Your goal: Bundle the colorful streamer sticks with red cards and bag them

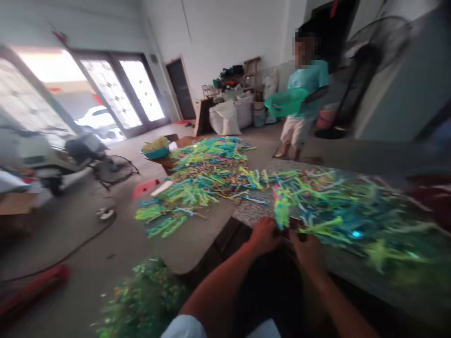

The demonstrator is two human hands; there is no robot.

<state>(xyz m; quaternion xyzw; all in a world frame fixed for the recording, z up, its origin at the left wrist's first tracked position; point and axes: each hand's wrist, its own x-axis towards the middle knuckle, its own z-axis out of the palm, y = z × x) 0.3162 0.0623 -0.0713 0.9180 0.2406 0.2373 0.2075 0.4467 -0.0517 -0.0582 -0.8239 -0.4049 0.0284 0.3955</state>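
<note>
White sleeve (pixel 185 326) nearest; left hand (pixel 266 236), right hand (pixel 310 251) half-curled by strip bundle (pixel 282 211), can't tell grip; many loose strips (pixel 193 195) apparently left, finished share unclear.

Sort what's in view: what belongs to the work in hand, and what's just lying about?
Likely in the work: left hand, right hand, bright bundle at the hands, loose strips.

Likely just lying about: standing fan, scooter, white sack.
</note>
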